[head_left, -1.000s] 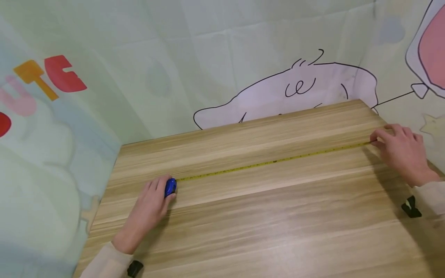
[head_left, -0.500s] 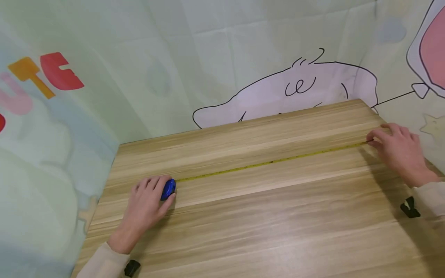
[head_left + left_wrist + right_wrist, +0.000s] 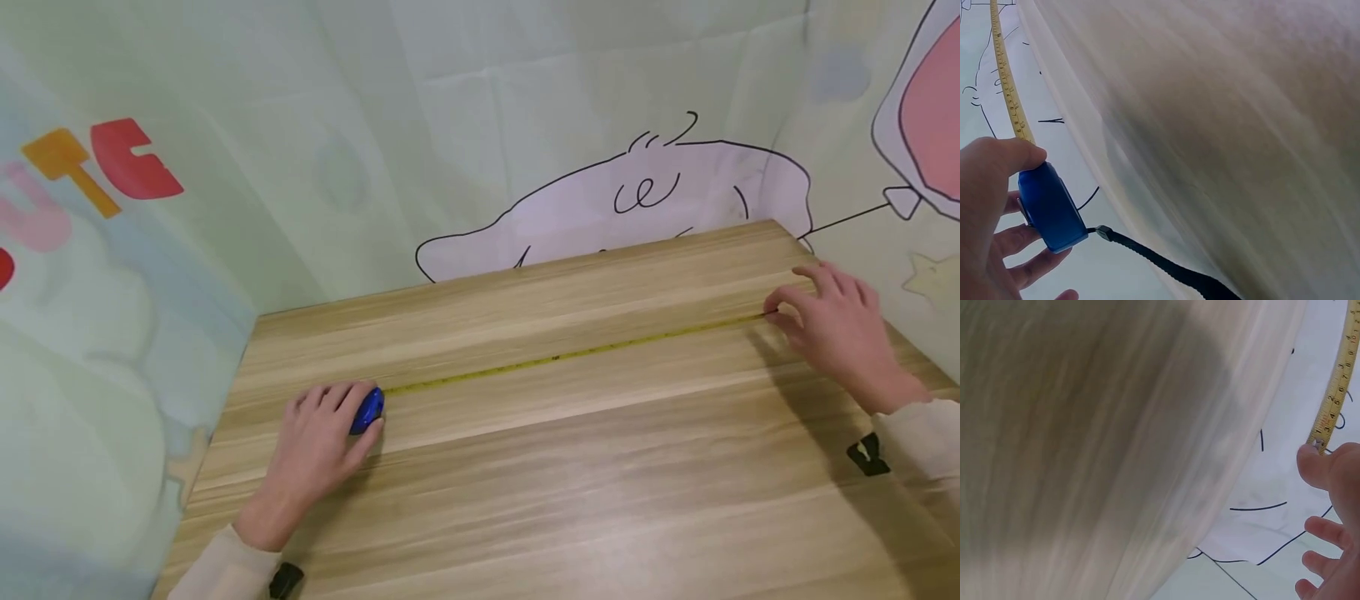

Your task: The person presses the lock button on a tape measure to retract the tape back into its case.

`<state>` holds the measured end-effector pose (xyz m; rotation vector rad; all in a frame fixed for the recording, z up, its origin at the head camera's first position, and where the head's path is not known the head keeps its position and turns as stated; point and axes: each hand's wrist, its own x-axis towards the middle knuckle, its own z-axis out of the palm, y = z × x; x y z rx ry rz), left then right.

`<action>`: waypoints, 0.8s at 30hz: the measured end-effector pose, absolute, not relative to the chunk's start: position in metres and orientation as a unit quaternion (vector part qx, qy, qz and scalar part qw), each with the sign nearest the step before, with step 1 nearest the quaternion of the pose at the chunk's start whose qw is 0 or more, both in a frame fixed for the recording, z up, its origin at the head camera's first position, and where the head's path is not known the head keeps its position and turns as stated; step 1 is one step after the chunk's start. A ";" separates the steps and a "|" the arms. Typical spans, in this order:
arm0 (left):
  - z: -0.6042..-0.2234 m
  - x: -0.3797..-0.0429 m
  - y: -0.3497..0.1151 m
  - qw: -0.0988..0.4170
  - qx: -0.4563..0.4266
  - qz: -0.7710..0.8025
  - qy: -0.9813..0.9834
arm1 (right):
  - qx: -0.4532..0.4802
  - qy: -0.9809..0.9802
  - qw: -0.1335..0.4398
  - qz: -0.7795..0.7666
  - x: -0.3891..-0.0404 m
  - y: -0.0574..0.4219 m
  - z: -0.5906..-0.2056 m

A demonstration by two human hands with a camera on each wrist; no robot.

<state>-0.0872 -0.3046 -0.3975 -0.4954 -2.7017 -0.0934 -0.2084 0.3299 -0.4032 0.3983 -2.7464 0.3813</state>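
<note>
A blue tape measure is gripped in my left hand, fingers over its far side and thumb on the near side. In the left wrist view its blue case shows a black strap trailing from one end. The yellow blade stretches out across the wood-grain tabletop toward the right. Its free end is pinched between thumb and index finger of my right hand; the right wrist view shows the metal end tip at the fingertips. The other right fingers are spread apart from the blade.
Behind the table hangs a printed cloth backdrop with a cartoon outline, and another stretch with coloured letters covers the left side. The table's back edge runs close along the cloth.
My right hand has moved left toward my left hand with the blade's end, so the length of blade between them is shorter. The left hand stays nearly in place, its fingers slightly more spread.
</note>
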 end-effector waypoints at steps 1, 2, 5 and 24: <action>-0.397 -0.087 -0.304 0.198 -0.178 -0.034 -0.963 | 0.142 -0.966 0.168 0.133 -0.208 0.329 -0.402; -0.397 -0.088 -0.304 0.202 -0.181 -0.034 -0.962 | 0.143 -0.967 0.164 0.132 -0.208 0.328 -0.402; -0.398 -0.087 -0.303 0.213 -0.189 -0.032 -0.958 | 0.147 -0.969 0.153 0.129 -0.208 0.324 -0.400; -0.397 -0.085 -0.295 0.211 -0.206 -0.031 -0.955 | 0.187 -0.957 0.180 0.128 -0.205 0.275 -0.396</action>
